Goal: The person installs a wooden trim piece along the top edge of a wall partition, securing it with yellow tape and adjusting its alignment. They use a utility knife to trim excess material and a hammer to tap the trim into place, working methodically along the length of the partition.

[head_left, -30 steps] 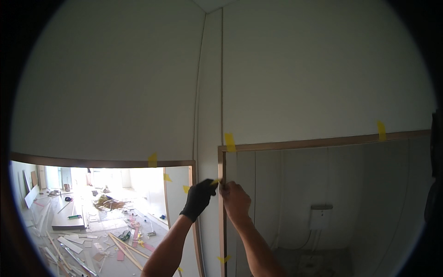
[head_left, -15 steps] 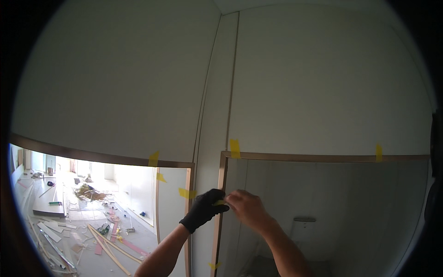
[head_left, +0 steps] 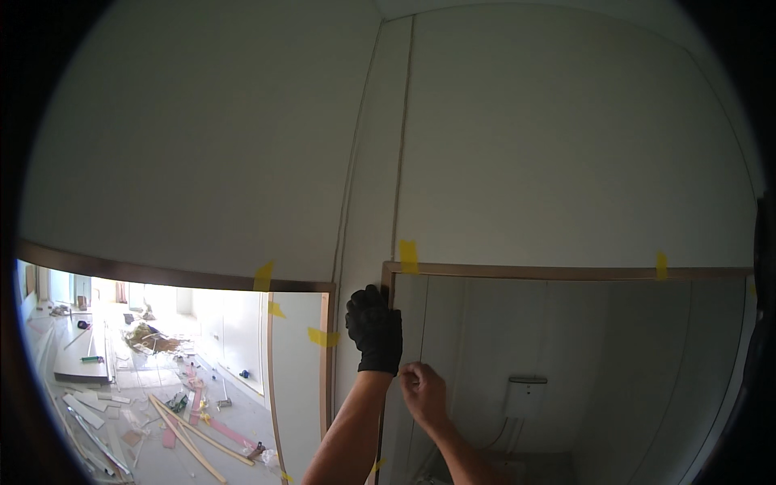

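In front of me, my left hand [head_left: 373,330], in a black glove, lies against the upper left side of a brown door frame [head_left: 390,283] and the white strip of wall [head_left: 356,267] beside it. Its fingers are partly spread, and the palm side is hidden. Just below and to the right, my bare right hand [head_left: 422,392] is closed in a pinch, near the same upright. What it holds, if anything, is too small to make out. A yellow tape piece [head_left: 409,257] crosses the frame's top edge above my hands.
More yellow tape [head_left: 323,337] sticks to the left opening's frame [head_left: 326,356]. Through that opening, the floor carries scattered boards, wooden strips [head_left: 190,436] and scraps. A white wall-mounted unit [head_left: 526,396] hangs inside the right opening. Large white panels [head_left: 566,145] rise above both openings.
My hands have moved apart from each other. The left one went up onto the frame's upright; the right one came down slightly. The yellow tape that showed between them is now out of sight.
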